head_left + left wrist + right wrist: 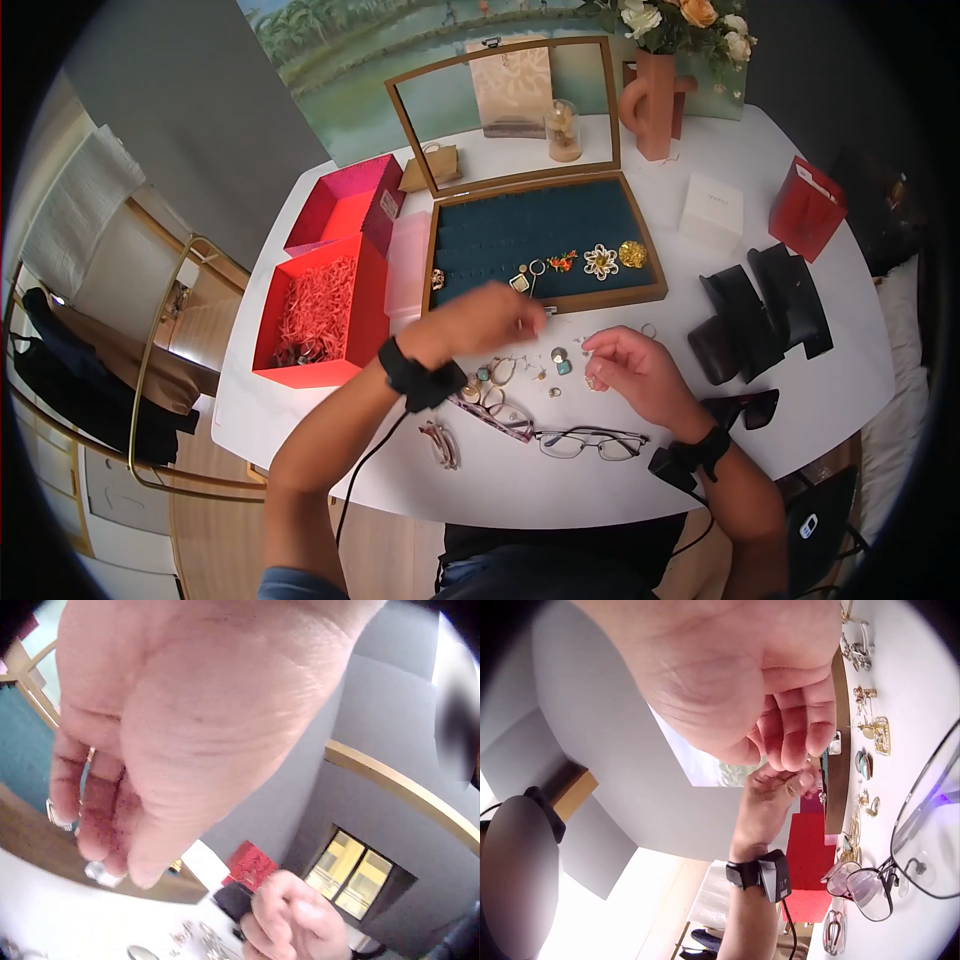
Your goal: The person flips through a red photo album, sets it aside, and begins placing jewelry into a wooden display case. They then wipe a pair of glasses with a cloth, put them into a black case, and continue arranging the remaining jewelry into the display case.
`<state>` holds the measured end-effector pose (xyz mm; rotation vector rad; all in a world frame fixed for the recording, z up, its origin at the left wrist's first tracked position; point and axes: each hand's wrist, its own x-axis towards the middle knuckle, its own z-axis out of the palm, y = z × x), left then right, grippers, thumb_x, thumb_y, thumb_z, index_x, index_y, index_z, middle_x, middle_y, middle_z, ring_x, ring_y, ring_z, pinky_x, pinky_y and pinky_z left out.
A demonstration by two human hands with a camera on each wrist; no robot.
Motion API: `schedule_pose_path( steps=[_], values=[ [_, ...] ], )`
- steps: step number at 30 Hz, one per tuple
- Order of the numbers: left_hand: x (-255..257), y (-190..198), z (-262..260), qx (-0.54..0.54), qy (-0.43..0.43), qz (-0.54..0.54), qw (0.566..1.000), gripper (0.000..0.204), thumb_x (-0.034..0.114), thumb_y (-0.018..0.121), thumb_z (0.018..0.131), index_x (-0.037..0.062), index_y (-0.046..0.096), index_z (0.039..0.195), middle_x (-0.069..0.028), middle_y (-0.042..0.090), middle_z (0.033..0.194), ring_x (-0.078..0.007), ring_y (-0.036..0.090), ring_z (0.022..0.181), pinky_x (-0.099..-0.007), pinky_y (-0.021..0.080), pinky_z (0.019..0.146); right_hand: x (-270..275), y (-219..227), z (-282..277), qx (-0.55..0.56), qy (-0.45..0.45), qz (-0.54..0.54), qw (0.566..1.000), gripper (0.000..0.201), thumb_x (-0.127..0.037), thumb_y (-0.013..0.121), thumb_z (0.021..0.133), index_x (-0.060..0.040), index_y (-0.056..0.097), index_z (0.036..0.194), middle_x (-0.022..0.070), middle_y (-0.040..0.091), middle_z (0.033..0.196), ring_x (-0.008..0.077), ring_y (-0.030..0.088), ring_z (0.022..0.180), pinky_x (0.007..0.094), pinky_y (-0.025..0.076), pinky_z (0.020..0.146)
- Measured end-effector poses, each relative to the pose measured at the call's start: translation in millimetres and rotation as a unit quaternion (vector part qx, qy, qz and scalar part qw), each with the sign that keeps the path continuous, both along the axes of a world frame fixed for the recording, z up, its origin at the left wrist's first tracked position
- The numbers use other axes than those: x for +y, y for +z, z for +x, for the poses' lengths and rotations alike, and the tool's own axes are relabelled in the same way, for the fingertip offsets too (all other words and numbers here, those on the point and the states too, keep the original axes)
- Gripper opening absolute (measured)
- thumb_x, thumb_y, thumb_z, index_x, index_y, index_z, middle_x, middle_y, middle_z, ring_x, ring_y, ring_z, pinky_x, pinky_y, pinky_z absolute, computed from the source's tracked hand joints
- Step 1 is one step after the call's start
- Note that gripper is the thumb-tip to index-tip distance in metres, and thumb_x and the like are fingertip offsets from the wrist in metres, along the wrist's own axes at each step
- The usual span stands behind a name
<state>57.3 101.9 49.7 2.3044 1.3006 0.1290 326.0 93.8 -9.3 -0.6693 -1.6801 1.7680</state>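
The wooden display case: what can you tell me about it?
The wooden display case stands open on the white table, its brown-framed, see-through lid raised at the back, a clasp on top. Its dark teal lining looks like fabric. Several ornaments lie near its front edge. The left hand hides part of its front; contact is unclear.
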Motion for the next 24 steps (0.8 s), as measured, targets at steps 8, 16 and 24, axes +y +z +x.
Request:
schedule_pose_path(
  steps=[8,16,24],
  values=[
    [-38.1,-30.0,35.9,0.088,0.011,0.014,0.996,0.013,0.012,0.062,0.088,0.0050,0.066,0.098,-0.0141,0.067,0.089,-0.0339,0.066,0.088,-0.0435,0.051,0.080,-0.3,-2.2,-1.1,0.006,0.012,0.004,1.000,0.020,-0.009,0.058,0.100,-0.0002,0.058,0.118,0.0039,0.065,0.094,0.0089,0.062,0.081,0.0242,0.053,0.077],
    [-40.1,-23.6,30.4,0.056,0.003,0.061,0.997,0.012,0.007,0.061,0.089,0.0035,0.066,0.100,-0.0162,0.066,0.089,-0.0347,0.065,0.090,-0.0437,0.051,0.080,-1.1,0.1,-1.1,-0.004,0.009,-0.001,1.000,0.020,-0.010,0.059,0.100,-0.0002,0.059,0.117,0.0043,0.065,0.094,0.0091,0.062,0.082,0.0244,0.053,0.077],
    [-3.7,1.5,-15.3,-0.062,0.095,0.122,0.986,0.012,0.002,0.065,0.087,-0.0004,0.068,0.099,-0.0133,0.069,0.088,-0.0274,0.067,0.081,-0.0349,0.053,0.076,-2.6,-0.2,-1.0,-0.011,0.016,-0.003,1.000,0.020,-0.010,0.058,0.100,-0.0008,0.060,0.117,0.0036,0.065,0.094,0.0087,0.061,0.082,0.0244,0.053,0.077]
  ],
)
